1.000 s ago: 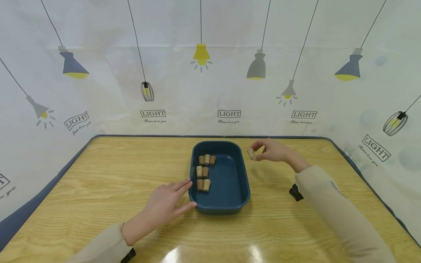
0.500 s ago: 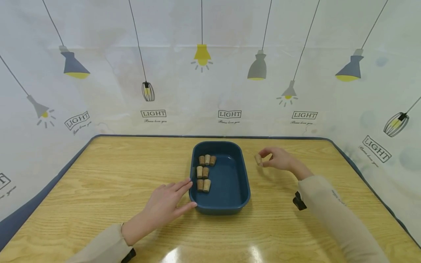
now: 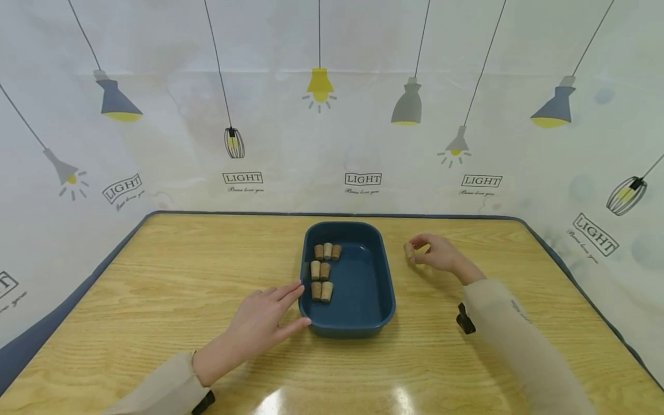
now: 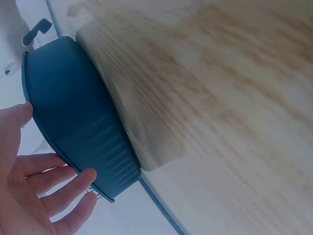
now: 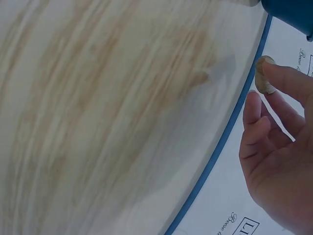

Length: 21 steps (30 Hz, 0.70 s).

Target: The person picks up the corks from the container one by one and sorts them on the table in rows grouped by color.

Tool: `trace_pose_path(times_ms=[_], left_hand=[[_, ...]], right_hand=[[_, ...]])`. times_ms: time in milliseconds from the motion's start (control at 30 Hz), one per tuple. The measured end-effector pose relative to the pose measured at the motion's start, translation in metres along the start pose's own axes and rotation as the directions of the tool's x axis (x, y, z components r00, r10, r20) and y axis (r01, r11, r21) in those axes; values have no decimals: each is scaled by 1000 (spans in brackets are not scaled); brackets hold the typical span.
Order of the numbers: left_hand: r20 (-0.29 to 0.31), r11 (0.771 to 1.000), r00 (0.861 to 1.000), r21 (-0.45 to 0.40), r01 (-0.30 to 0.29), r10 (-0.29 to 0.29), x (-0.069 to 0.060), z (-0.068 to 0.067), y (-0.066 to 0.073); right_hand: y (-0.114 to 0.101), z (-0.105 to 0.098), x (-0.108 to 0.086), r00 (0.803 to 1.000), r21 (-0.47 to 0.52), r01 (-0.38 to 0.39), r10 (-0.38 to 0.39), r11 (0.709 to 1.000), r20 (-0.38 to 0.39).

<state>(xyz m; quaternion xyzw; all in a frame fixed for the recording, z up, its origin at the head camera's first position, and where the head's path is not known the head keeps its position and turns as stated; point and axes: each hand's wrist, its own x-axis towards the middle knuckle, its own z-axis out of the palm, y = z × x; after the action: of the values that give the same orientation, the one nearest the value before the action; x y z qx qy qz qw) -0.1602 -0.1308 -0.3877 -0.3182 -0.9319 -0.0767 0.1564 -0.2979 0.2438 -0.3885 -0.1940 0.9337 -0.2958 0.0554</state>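
Cork (image 3: 409,252) is in the right hand (image 3: 438,253), pinched between thumb and fingertips, out past the right wall of the tray (image 3: 347,332). Not touching tray; looks held clear of the table (image 3: 155,276), judging by the right wrist view. Long axis near upright in the head view, top leaning a bit toward the tray; which end is wider, can't tell.

Key relation, my judgement: sideways offset. Tray lies just left of the held cork, near it but apart, with the right wall between. Tray's long axis runs front to back, away from the person. Held cork sits roughly level with the far row of corks (image 3: 325,271) inside. Those are in three rows along the left side, three far, two middle, two near, so the bare floor is on the right-hand side, nearer the held cork.

Right hand is clearly the nearer one; left hand (image 3: 267,317) is across the tray. Left fingers extended, fingertips on the left rim, thumb at the near left corner, no cork in it. Whether it presses or just rests, can't tell.
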Motion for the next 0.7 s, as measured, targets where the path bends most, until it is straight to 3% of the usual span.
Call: trace_pose_path(times_ms=[367,700], left_hand=[[-8,1000,1000,1,2,-2,0,1,-1],[11,1000,1000,3,8,-8,0,-1,0]], right_hand=[[12,5,5,997,-5,-82,82,997,-7],[19,10,10,996,-18,-84,84,996,-15]])
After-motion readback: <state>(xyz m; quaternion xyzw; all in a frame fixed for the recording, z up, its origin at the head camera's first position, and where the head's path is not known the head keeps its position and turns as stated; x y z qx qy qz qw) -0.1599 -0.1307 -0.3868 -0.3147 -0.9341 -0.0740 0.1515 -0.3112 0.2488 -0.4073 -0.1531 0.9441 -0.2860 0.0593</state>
